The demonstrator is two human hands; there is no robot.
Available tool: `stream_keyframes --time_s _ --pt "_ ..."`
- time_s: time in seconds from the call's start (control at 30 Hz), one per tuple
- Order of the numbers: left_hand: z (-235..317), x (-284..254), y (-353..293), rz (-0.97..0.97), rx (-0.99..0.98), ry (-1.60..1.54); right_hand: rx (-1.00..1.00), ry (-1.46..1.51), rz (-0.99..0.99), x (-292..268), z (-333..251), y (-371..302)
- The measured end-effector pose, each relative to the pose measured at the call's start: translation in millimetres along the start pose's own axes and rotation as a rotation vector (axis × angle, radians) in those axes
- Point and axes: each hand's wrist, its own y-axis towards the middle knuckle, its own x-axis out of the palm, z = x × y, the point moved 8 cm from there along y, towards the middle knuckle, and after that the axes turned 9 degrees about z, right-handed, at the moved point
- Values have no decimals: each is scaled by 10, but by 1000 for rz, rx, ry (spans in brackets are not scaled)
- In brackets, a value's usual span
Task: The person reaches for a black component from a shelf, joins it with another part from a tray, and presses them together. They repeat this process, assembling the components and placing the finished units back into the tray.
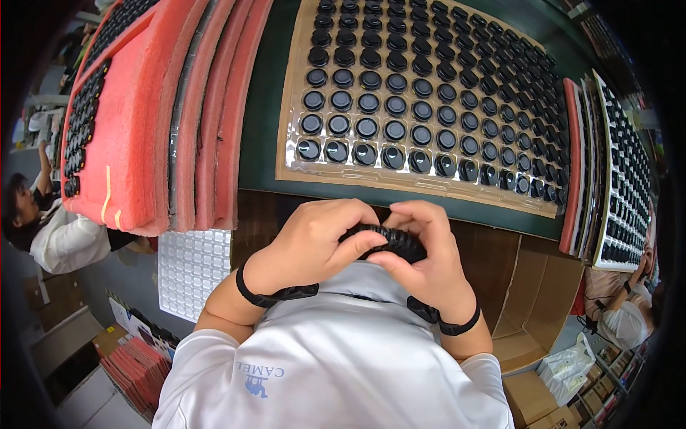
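Observation:
Close in front of my body, both hands are closed around a black ribbed piece (405, 244), which looks like a row or stack of round parts. My left hand (314, 230) grips its left end, thumb along the near side. The other end is in my right hand (434, 250), with fingers curled over the far side and the thumb in front. Part of the piece is hidden by my fingers. Beyond my hands lies a clear plastic tray (343, 171) on cardboard, filled with rows of round black lens-like parts (395, 130); the nearest rows look glossier and differently faced.
Pink foam sheets (204, 143) are stacked at the left, with black parts on top. At the right stands another stack under a white tray (607, 214) of black parts. A white compartment tray (191, 275) and an open cardboard box (532, 300) sit below table level. Other people are at both sides.

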Motion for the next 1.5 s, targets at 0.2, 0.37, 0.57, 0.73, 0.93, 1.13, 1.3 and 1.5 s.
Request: stream_keyframes --time_s 0.2,0.37,0.57,0.73,0.93,1.13,1.3,1.5 --pt "-198 -23 -61 54 -313 -146 167 237 37 -77 67 9" --pt "-207 17 -47 55 -225 -290 156 274 25 -68 16 37" --pt "-226 17 -62 64 -313 -317 193 325 118 -114 -13 49" --pt "-300 30 -90 174 -383 -529 301 580 207 -121 96 19" --pt "-180 154 3 -24 -118 -601 80 363 125 -160 -19 76" --pt "-81 259 -16 -220 -395 -716 139 297 85 -110 -92 88" --pt "-97 290 7 -187 -462 -940 183 433 154 -180 -22 90" --pt "-109 347 39 -170 -357 -815 138 392 133 -250 -44 117"
